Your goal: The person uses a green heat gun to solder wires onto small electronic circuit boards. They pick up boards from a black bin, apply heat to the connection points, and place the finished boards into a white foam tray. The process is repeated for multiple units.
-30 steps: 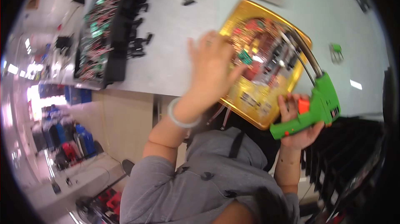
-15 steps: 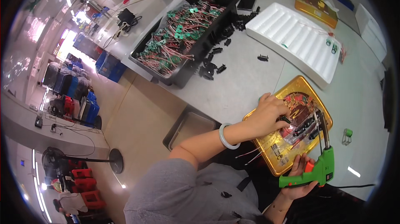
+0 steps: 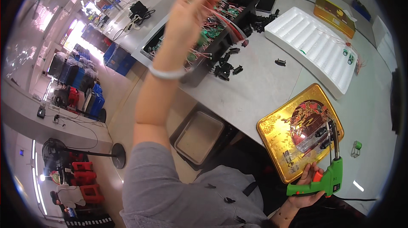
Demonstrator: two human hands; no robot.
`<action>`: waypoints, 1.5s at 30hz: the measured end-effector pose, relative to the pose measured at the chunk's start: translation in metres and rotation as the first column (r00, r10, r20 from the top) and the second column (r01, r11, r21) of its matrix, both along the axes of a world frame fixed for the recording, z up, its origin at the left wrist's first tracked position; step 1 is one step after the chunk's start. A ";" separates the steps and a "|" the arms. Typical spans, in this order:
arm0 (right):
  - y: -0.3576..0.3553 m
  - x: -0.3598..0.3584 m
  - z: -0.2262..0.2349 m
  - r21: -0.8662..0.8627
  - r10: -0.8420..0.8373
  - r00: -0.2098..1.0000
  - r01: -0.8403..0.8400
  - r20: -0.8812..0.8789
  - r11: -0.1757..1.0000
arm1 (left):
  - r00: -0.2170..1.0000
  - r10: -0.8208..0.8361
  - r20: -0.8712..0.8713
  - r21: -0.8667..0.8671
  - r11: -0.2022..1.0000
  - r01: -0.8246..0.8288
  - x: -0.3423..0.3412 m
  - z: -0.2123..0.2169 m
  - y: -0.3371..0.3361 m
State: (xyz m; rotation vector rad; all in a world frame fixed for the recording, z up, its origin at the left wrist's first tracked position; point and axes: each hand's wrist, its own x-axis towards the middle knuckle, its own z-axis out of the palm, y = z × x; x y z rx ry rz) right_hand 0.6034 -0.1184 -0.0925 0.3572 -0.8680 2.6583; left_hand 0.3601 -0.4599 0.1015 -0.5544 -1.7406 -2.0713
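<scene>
My left hand (image 3: 187, 13), smeared by motion, is raised over the near side of a black bin (image 3: 199, 73). Its fingers are closed on a bundle of thin red and white wires (image 3: 229, 23); what hangs at the wires' lower end is blurred. The bin is heaped with green circuit boards (image 3: 209, 36) and pinkish wires. Low on the right, my right hand (image 3: 307, 187) grips a green soldering gun (image 3: 333, 178) with a red trigger. The gun's metal tip points up over a gold tin lid (image 3: 276, 141), where small black parts (image 3: 325, 136) lie.
A white ribbed foam tray (image 3: 314, 47) holds a few small boards. Loose black parts (image 3: 227, 68) lie beside the bin, near a phone (image 3: 265, 4). A gold box (image 3: 335, 15) stands at the back. A small green-topped item (image 3: 356, 148) sits right of the lid.
My left hand has left the gold lid and swung up and left to the bin, carrying the wires. My right hand keeps the soldering gun in nearly the same place.
</scene>
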 end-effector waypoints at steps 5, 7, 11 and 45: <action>-0.004 0.003 -0.003 0.000 -0.070 0.993 0.071 0.098 0.997 | 0.956 0.290 0.041 0.160 0.943 -0.293 -0.068 0.026 -0.091; -0.004 0.003 -0.001 0.008 -0.074 0.993 0.073 0.094 0.997 | 0.917 0.378 0.122 0.172 0.902 -0.395 -0.088 0.016 -0.101; -0.003 0.001 -0.001 0.025 -0.075 0.993 0.073 0.095 0.997 | 0.895 0.346 0.280 0.273 0.865 -0.420 -0.143 -0.042 -0.113; 0.054 0.001 0.004 -0.027 -0.310 0.950 0.311 0.047 0.950 | 0.931 -0.208 -0.301 -0.949 0.162 -0.270 -0.039 -0.015 0.082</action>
